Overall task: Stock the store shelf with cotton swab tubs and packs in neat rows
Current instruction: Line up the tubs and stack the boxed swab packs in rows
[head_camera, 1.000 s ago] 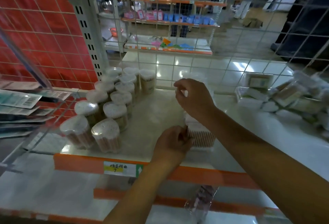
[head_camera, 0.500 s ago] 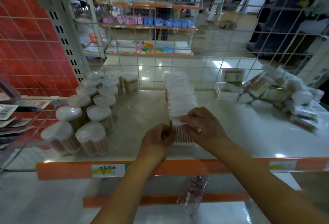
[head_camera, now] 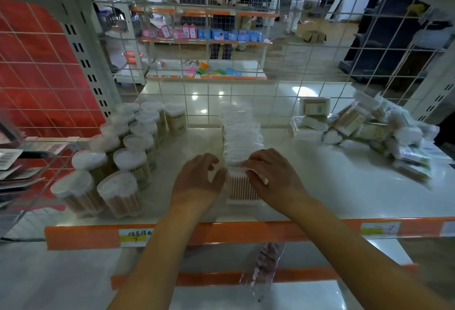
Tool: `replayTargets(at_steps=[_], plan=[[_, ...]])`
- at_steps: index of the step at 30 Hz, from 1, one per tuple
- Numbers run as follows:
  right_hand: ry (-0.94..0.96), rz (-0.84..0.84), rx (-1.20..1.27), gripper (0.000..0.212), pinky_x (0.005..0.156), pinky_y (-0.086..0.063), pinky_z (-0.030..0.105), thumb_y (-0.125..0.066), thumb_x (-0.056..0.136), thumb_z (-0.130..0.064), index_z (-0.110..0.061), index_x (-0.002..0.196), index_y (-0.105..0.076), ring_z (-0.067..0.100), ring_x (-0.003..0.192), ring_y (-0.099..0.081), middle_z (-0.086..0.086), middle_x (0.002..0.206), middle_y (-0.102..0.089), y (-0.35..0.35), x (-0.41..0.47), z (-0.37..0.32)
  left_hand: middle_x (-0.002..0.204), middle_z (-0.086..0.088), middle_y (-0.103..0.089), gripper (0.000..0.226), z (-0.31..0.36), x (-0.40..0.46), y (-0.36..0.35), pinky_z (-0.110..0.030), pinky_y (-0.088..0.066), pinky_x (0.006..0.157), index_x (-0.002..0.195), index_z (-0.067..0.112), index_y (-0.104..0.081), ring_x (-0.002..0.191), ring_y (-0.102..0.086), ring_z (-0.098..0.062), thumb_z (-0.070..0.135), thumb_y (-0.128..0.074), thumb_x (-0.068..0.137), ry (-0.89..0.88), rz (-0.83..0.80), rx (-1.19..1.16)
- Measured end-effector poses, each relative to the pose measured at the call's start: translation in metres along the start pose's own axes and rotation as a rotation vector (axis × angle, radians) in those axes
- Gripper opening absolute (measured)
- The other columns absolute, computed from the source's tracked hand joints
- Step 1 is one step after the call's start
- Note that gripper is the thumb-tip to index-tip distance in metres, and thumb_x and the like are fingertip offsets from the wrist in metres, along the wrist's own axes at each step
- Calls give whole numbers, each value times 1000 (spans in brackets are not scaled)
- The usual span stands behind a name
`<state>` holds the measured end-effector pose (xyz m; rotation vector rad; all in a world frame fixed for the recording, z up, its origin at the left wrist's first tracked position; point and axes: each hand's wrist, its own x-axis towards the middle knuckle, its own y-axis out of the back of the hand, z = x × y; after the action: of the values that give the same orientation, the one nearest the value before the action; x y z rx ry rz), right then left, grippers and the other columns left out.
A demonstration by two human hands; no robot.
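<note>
A row of flat clear cotton swab packs (head_camera: 240, 132) runs from the wire back toward the front on the white shelf (head_camera: 320, 194). My right hand (head_camera: 273, 174) grips the top of the front pack (head_camera: 242, 190), fingers curled over its upper edge. My left hand (head_camera: 197, 179) sits beside that pack, its thumb touching the left side and its fingers loosely curled, apart from the row. Round swab tubs (head_camera: 123, 152) stand in two rows at the left. A loose pile of swab packs (head_camera: 364, 125) lies at the right back.
A wire mesh panel (head_camera: 246, 93) closes the back of the shelf. The orange front rail (head_camera: 221, 233) carries price labels. Carded goods (head_camera: 14, 159) hang at the far left. A clear packet (head_camera: 266, 268) dangles below the rail. Bare shelf lies between the row and the pile.
My right hand came back from the far end of the row to the front pack. My left hand has loosened from pinching the pack's side. The view has shifted upward.
</note>
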<state>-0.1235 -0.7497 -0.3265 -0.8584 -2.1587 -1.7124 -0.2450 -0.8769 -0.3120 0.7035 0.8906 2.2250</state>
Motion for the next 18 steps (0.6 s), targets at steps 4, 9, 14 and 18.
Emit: replayTargets(at_steps=[4, 9, 14, 18], plan=[[-4, 63, 30, 29, 68, -52, 34, -47, 83, -22, -7, 94, -70, 15, 82, -52, 4, 86, -66, 10, -1, 8, 114, 1, -56, 31, 25, 6, 8, -25, -33, 81, 119, 17, -54, 107, -47, -17, 32, -50, 92, -123, 58, 101], [-85, 84, 45, 22, 72, -51, 29, -59, 78, -11, -6, 96, -71, 12, 86, -52, 6, 89, -69, 26, -11, 29, 120, -3, -57, 33, 53, 8, -9, -33, -36, 88, 121, 14, -57, 111, -47, -23, 29, -53, 92, -256, 25, 158], [-164, 11, 63, 27, 79, -43, 22, -56, 82, -16, -9, 105, -69, 20, 91, -61, 4, 97, -68, 54, -24, 54, 118, -2, -58, 33, 91, 8, -35, -31, -36, 89, 120, 13, -59, 111, -47, -22, 28, -54, 91, -343, -7, 133], [-200, -20, 114, 27, 86, -37, 20, -57, 86, -14, -10, 111, -67, 21, 101, -59, 4, 105, -67, 76, -36, 81, 120, 3, -54, 34, 121, 8, -60, -24, -29, 88, 123, 17, -56, 114, -43, -16, 32, -49, 93, -390, -17, 122]])
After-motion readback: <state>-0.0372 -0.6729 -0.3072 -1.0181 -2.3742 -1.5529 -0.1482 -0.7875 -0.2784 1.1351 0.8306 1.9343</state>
